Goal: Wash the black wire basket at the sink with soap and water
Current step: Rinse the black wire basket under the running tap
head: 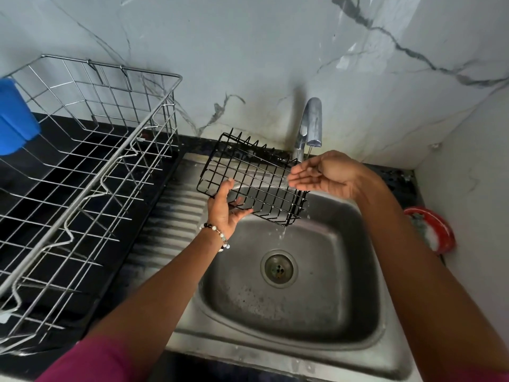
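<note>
Left hand [224,209]: fingers gripping black wire basket [252,180], tilted over sink [344,312].
Right hand [322,175]: fingers straight, together, cupped under tap [309,125].

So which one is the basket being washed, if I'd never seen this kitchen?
Find the steel sink under the tap. Above the bowl, the left hand grips a small black wire basket, tilted and dripping. Unlike the big silver dish rack on the counter, it is black, small and held in the air.
</note>
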